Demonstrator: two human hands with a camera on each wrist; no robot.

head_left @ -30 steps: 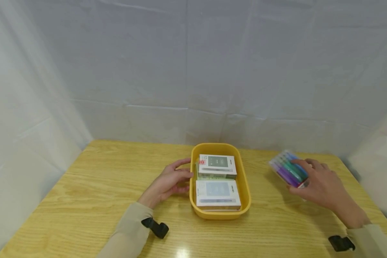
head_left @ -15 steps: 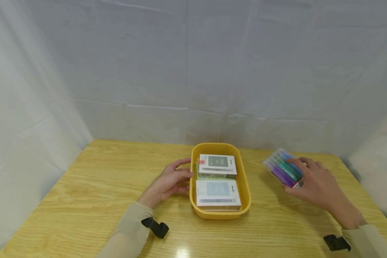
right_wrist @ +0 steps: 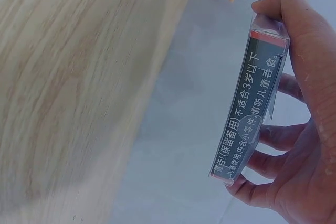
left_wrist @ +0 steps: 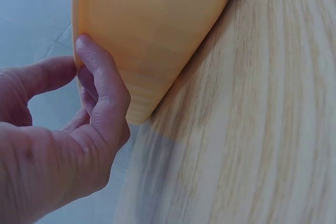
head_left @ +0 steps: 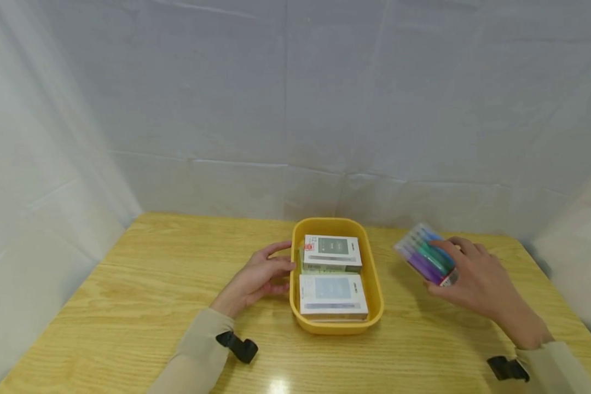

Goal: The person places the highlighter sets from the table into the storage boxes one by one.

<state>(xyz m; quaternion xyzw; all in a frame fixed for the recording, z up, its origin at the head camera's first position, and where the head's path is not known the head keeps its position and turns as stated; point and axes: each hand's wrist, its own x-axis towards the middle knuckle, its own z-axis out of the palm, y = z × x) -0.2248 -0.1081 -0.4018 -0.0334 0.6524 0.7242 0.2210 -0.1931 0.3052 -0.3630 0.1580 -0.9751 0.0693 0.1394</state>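
Observation:
My right hand (head_left: 473,279) grips a clear plastic pack of coloured markers (head_left: 426,257), thumb on one side and fingers on the other. Purple, green and blue barrels show through it. In the right wrist view, the end of the marker pack (right_wrist: 247,108) has a dark label with white lettering. The pack is held tilted above the table, right of a yellow plastic basket (head_left: 378,306). At the basket's left side is my left hand (head_left: 258,279), its relaxed fingertips resting at the rim and outer wall. The basket's wall (left_wrist: 152,24) fills much of the left wrist view.
Inside the basket lie two white pen boxes, one far box (head_left: 332,251) and one near box (head_left: 332,295), with a greenish item partly hidden beneath the far one. The wooden table (head_left: 177,262) ends at a white sheet (head_left: 226,109) behind.
My right hand has moved a little to the left with the marker pack, nearer the basket. The left hand and the basket have stayed in place.

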